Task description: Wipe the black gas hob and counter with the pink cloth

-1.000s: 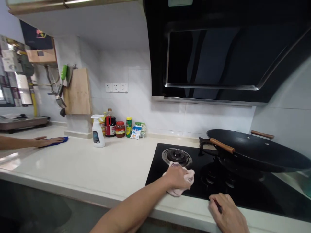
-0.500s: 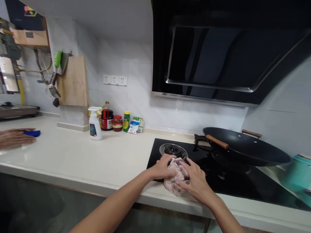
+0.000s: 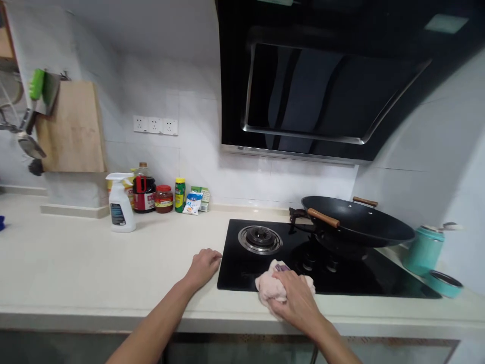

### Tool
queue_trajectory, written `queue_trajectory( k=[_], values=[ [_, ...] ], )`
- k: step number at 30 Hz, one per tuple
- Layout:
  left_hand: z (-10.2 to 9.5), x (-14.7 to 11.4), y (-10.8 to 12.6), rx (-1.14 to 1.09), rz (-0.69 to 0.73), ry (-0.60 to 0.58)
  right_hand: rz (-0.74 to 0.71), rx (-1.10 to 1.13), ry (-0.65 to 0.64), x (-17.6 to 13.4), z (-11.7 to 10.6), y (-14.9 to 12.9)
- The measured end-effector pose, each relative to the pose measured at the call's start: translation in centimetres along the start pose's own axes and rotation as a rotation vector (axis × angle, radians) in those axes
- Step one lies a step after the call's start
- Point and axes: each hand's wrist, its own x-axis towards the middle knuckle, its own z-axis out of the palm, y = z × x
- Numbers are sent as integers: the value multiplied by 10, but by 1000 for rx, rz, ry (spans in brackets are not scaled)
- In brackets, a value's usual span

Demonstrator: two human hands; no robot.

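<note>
Our right grip (image 3: 296,299) holds the cloth (image 3: 271,286); our left grip (image 3: 203,268), curled narrow on the tabletop (image 3: 76,268), appears empty. Sweeping too far, we could turn a knob (image 3: 308,262).

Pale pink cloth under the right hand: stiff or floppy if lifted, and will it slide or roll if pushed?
Likely floppy: the cloth bunches into soft folds under the right hand. More apt to drag or crumple than roll, given its uneven heap across the front edge of the glossy cooktop.
</note>
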Motion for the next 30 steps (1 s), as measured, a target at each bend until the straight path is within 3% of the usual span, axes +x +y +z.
queue_trajectory(
  k=[5, 8, 12, 15, 17, 22, 26, 28, 30],
  values=[
    [3, 2, -3, 48, 46, -12, 250, 112, -66, -54, -47, 34],
    [6, 5, -4, 56, 58, -20, 365, 364, -122, -63, -74, 48],
    [8, 8, -3, 62, 54, -20, 517, 932, -84, -35, -85, 45],
    [8, 8, -5, 73, 50, -21, 502, 1197, 31, 3, -72, 33],
    [8, 7, -6, 83, 48, -22, 479, 1148, 70, 27, -53, 31],
    [8, 6, -6, 110, 42, -27, 449, 630, 118, 54, -10, 65],
    [8, 7, -3, 122, 47, -35, 378, 411, 219, 50, -19, 79],
    [9, 8, -2, 128, 40, -36, 338, 248, 241, 45, -27, 63],
    [10, 8, -1, 136, 35, -40, 273, 137, 132, 40, -24, 33]
  ],
)
